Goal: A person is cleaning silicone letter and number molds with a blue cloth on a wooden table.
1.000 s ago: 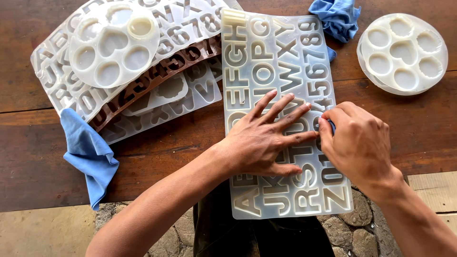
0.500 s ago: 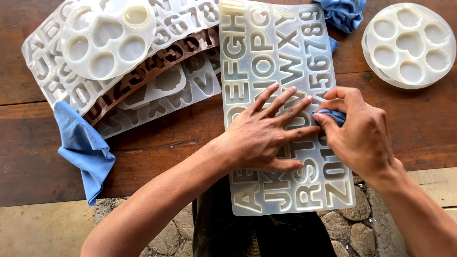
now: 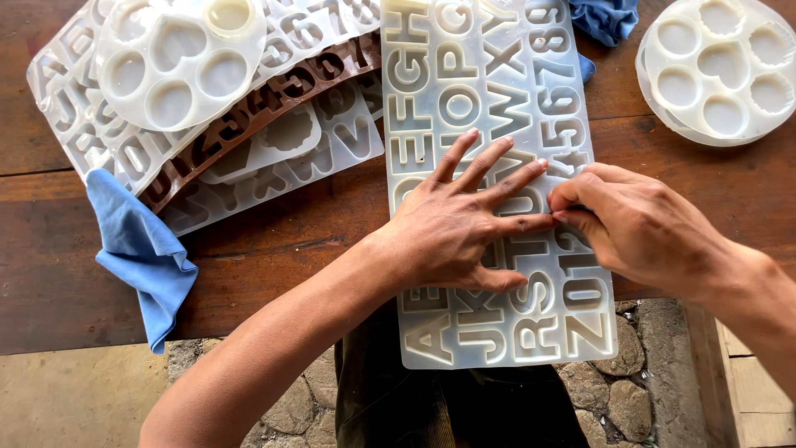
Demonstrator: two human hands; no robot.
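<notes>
— While the left hand (image 3: 460,236) lies flat with its fingers spread and released on the translucent letter mould (image 3: 497,108), what is the right hand (image 3: 638,228) doing?

— Its fingers are pinched together at the mould's right side, just beside the left fingertips. Whether anything is caught in that pinch cannot be told; the fingers hide it.

— Where does the mould lie?

— On the dark wooden desk (image 3: 274,265), lengthwise toward the person, with its near end jutting past the desk edge over the person's lap.

— And around it?

— To the left, a heap of similar moulds (image 3: 323,141), with a brown mould (image 3: 249,116) among them and a round white mould (image 3: 178,58) on top. A blue cloth (image 3: 137,249) hangs at the desk's near left edge. Another blue cloth (image 3: 605,17) lies by the mould's far right corner, and a second round mould (image 3: 721,66) sits well apart at the far right.
</notes>
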